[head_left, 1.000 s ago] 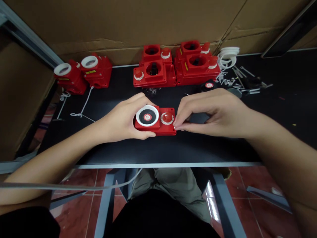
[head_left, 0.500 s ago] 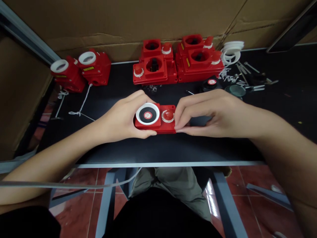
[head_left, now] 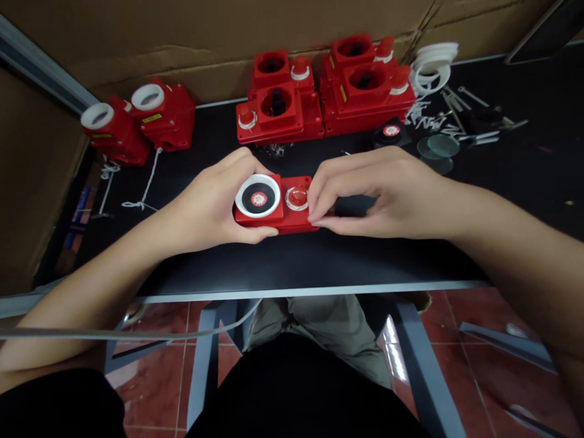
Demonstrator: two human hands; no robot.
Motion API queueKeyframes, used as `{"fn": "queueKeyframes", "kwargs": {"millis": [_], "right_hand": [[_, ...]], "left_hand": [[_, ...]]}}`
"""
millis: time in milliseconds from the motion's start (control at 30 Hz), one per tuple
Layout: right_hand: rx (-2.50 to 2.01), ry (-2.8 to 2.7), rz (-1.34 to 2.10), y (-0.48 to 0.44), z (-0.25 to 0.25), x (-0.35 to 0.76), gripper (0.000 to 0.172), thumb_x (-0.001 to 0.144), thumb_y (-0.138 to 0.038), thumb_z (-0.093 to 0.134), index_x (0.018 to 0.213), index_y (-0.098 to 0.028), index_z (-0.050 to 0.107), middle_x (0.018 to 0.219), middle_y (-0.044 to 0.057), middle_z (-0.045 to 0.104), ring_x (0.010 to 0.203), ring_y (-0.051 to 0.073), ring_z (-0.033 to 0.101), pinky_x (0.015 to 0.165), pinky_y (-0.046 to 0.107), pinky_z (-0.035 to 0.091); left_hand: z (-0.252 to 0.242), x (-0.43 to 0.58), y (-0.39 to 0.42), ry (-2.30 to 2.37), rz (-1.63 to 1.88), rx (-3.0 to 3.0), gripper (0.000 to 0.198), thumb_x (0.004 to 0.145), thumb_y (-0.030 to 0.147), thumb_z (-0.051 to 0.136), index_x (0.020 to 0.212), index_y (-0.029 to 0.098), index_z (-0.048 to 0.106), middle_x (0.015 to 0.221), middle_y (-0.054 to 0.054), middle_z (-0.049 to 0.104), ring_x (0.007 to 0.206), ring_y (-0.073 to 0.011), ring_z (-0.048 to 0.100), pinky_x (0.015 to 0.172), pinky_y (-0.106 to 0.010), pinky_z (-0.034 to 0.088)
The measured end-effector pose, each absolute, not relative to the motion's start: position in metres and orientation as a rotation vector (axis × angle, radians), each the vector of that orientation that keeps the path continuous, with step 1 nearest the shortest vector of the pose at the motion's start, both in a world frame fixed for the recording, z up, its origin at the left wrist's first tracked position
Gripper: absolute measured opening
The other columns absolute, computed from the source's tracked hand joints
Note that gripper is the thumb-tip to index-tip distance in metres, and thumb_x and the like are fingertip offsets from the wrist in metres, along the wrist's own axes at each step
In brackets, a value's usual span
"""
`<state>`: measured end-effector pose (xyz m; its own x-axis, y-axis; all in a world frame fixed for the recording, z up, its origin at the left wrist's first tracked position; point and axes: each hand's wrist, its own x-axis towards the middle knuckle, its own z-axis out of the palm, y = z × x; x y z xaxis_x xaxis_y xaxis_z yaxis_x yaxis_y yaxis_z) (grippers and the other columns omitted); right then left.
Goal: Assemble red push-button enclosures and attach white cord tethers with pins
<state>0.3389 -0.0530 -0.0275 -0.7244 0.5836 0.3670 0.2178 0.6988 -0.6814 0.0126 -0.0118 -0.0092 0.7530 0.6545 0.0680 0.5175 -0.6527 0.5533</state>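
My left hand is closed around the left end of a small red plastic housing, thumb along its near side. On the housing's left part sits a white ring around a black disc with a red-and-white sticker. A translucent red knob with a white collar stands to its right. At the housing's right end, my right hand has thumb and fingers pinched together. Its fingertips touch the edge there; anything small between them is hidden.
Several larger red housings line the cardboard back wall. Two more red housings with white rings and strings stand left. At right lie stacked white rings, clear discs, metal bolts and a black stickered part. The table's front edge is close.
The whole view has shifted, so the table and hands sit slightly higher in the picture. Both hands keep the same hold at the housing; its parts look unchanged.
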Motion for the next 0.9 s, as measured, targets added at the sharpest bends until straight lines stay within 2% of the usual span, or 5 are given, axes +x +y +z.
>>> {"fn": "queueKeyframes", "kwargs": {"millis": [300,533,733,900], "right_hand": [[-0.672,-2.284,0.895,-0.049,-0.027,0.34,0.013,0.112,-0.025,0.085,0.106,-0.034,0.091,0.121,0.003,0.093,0.104,0.025,0.088,0.092,0.044,0.079],[-0.655,-2.289,0.865,-0.046,-0.03,0.341,0.009,0.113,-0.027,0.084,0.107,-0.029,0.091,0.121,0.004,0.091,0.104,0.021,0.087,0.092,0.037,0.077],[-0.676,-2.265,0.903,-0.046,-0.029,0.343,0.008,0.113,-0.027,0.085,0.112,-0.03,0.092,0.119,0.004,0.091,0.098,0.02,0.085,0.089,0.036,0.076],[-0.644,-2.29,0.868,-0.046,-0.026,0.345,0.005,0.115,-0.028,0.087,0.113,-0.029,0.092,0.117,0.004,0.091,0.095,0.019,0.085,0.086,0.035,0.076]], "left_hand": [[-0.012,0.012,-0.017,0.96,0.36,2.45,0.06,0.092,0.07,0.096,0.121,0.029,0.064,0.134,-0.01,0.076,0.122,-0.0359,0.076,0.108,-0.053,0.066],[-0.013,0.009,-0.025,1.009,0.274,2.535,0.054,0.096,0.057,0.097,0.126,0.028,0.062,0.138,-0.014,0.075,0.127,-0.0418,0.08,0.107,-0.056,0.068],[-0.014,0.011,-0.024,1.034,0.241,2.576,0.055,0.095,0.058,0.098,0.122,0.026,0.063,0.131,-0.012,0.074,0.112,-0.0358,0.079,0.095,-0.047,0.064],[-0.013,0.013,-0.023,1.061,0.235,2.569,0.056,0.093,0.058,0.097,0.123,0.026,0.063,0.128,-0.01,0.073,0.108,-0.034,0.078,0.095,-0.045,0.064]]}}
